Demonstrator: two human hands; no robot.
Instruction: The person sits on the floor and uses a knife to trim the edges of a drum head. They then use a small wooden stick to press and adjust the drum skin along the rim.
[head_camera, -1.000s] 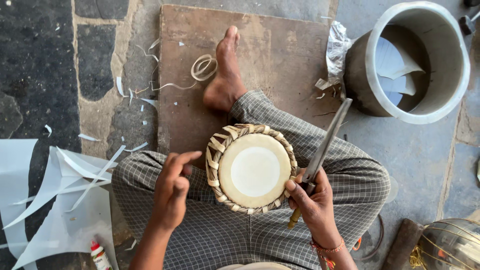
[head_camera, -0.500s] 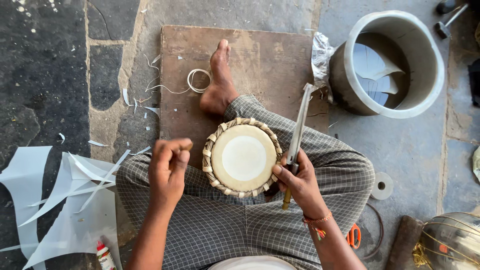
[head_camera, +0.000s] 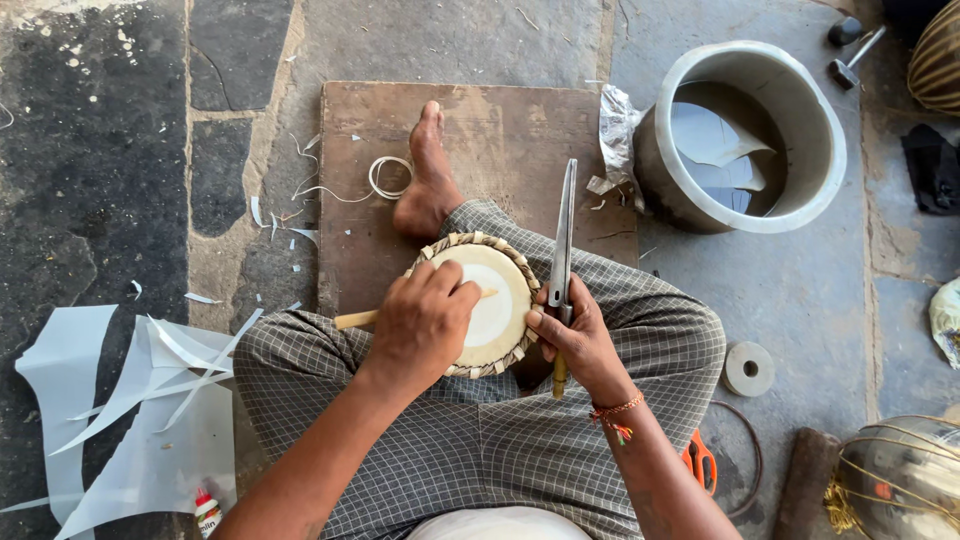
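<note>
Cream-coloured hide, stretched taut over a small round drum head with a braided straw-coloured rim (head_camera: 490, 305), rests on the lap of a seated person in grey checked cloth, above the near edge of a brown wooden board (head_camera: 520, 140) lying on the stone floor. The person's bare foot (head_camera: 428, 175) rests on that board, just beside a small coil of pale cord (head_camera: 388, 177).

Left hand (head_camera: 425, 320): fingers curled closed around a thin pale wooden stick (head_camera: 357, 319), which lies across the drum head; one end projects past the hand toward the left, the tip shows on the hide at the right of the knuckles. The hand covers the left part of the drum head.

Right hand (head_camera: 575, 335): closed around the lower part of a long grey metal tool with a wooden handle (head_camera: 563, 250), held upright just beside the right rim of the drum. The thumb touches the rim.

Surroundings: a round grey metal pot holding water and pale scraps (head_camera: 745, 135) stands beyond the right edge of the board. White cut sheet offcuts (head_camera: 120, 400) lie on the floor at lower left. Orange-handled scissors (head_camera: 700, 460) lie near the right knee, and a small grey ring-shaped disc (head_camera: 748, 368) sits on the floor to the right.
</note>
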